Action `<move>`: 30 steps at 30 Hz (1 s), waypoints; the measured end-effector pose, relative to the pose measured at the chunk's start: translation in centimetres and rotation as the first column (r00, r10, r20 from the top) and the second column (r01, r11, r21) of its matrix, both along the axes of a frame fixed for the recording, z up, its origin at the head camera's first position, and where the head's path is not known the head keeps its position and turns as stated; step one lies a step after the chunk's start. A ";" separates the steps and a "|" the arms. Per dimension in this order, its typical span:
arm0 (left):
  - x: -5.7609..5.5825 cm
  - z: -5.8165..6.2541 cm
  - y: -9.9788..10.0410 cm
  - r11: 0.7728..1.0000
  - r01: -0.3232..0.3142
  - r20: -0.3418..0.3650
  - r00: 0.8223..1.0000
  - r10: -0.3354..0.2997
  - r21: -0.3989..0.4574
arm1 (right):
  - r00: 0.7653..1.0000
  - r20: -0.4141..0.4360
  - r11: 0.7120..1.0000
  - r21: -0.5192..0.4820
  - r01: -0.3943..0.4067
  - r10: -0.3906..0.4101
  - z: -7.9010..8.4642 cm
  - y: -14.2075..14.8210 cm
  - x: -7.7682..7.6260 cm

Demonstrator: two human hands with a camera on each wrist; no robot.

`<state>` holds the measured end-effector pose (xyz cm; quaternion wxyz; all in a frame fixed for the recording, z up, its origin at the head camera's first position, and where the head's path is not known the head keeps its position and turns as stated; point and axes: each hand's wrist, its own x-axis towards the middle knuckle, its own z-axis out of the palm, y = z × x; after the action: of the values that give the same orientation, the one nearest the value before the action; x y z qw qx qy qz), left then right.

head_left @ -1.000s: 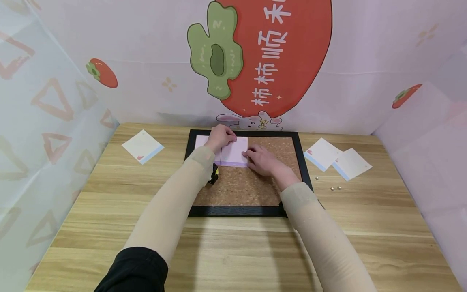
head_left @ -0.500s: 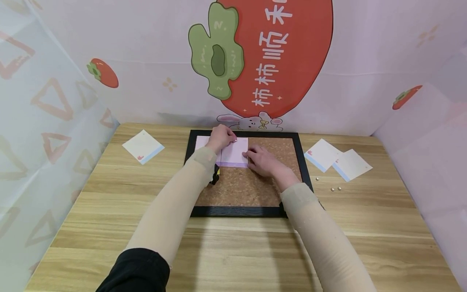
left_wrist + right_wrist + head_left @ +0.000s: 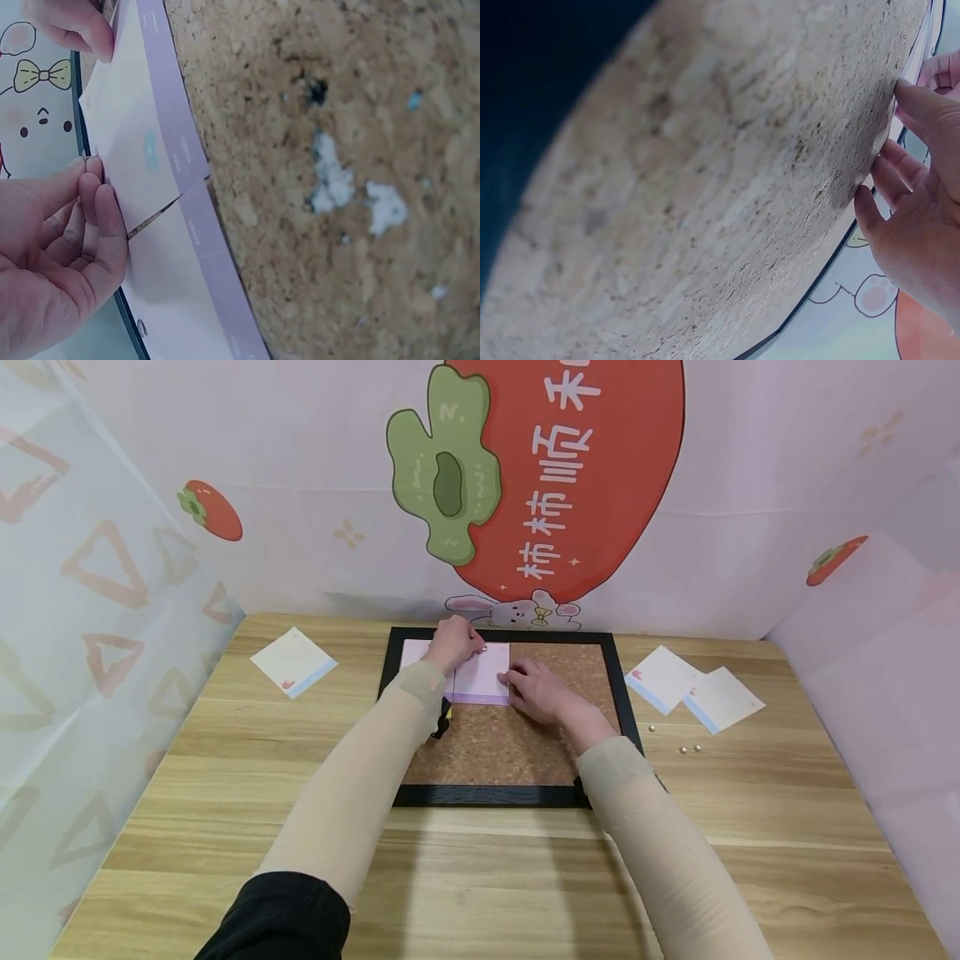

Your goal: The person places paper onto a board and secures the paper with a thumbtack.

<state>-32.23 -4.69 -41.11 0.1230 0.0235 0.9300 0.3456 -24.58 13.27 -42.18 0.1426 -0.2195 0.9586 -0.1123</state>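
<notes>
The left hand [image 3: 453, 643] is pinching what looks like a pin [image 3: 482, 649] near the top of the card [image 3: 480, 678] on the board [image 3: 517, 747]; the right hand [image 3: 542, 691], fingers loosely parted, is touching its side. Pressing straight down should keep it square.

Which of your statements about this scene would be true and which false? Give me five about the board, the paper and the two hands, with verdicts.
1. The corkboard has a white frame. False: the frame is black.
2. The left hand is at the upper edge of a lilac-banded note sheet. True.
3. The right hand lies flat on the bare table. False: it is over the corkboard, fingertips at that sheet's right edge.
4. Two blue-banded note sheets overlap to the right of the corkboard. True.
5. Three small pearl-like pieces lie left of the corkboard. False: they lie to its right.
</notes>
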 end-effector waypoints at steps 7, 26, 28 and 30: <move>0.2 0.1 0.2 1.000 -0.004 -0.006 1.000 0.004 -0.020 | 1.000 -0.001 1.000 0.002 0.000 0.000 0.0 0.0 0.0; 0.3 0.1 0.2 0.999 0.020 -0.034 0.999 -0.021 -0.050 | 1.000 -0.011 1.000 -0.002 -0.004 0.004 0.0 0.0 0.1; 0.2 0.0 0.2 0.999 0.019 -0.035 0.999 -0.021 -0.045 | 1.000 -0.010 1.000 -0.003 -0.004 0.004 0.0 0.0 0.1; 0.2 0.0 0.1 0.999 0.018 -0.035 0.999 -0.019 -0.042 | 1.000 -0.009 1.000 -0.007 -0.005 0.005 0.0 0.0 0.0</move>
<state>-32.07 -4.55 -41.12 0.1103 0.0356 0.9388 0.3243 -24.55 13.25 -42.20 0.1376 -0.2229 0.9583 -0.1142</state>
